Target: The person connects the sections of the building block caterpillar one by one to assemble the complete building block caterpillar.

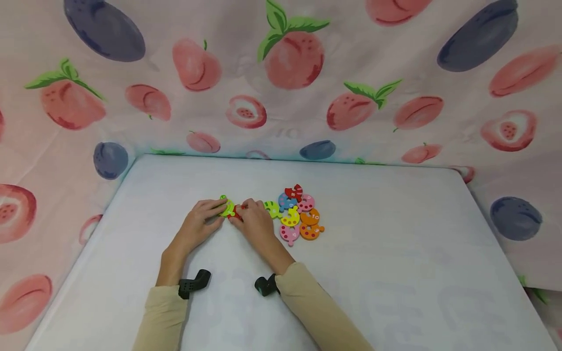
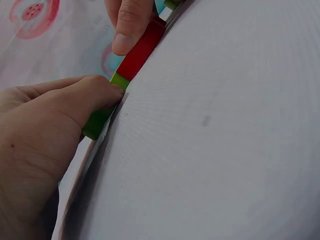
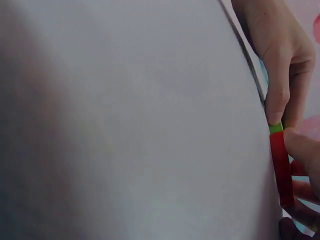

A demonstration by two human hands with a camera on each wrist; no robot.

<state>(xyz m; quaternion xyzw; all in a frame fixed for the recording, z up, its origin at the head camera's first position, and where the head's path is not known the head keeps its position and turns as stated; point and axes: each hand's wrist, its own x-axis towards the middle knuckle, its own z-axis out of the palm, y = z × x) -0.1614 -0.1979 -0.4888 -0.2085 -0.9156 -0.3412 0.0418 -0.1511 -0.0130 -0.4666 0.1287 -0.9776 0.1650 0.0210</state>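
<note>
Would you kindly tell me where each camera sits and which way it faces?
Head: on the head, facing forward and down at the table; left hand, right hand and sleeves show.
Left wrist: on that wrist, looking toward the green piece; parts of both hands show.
Right wrist: on that wrist, looking toward the red piece; parts of both hands show.
Both wrist views share both pieces.

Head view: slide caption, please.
Left hand holds a green piece, right hand a red piece, beside a cluster of colourful pieces.
</note>
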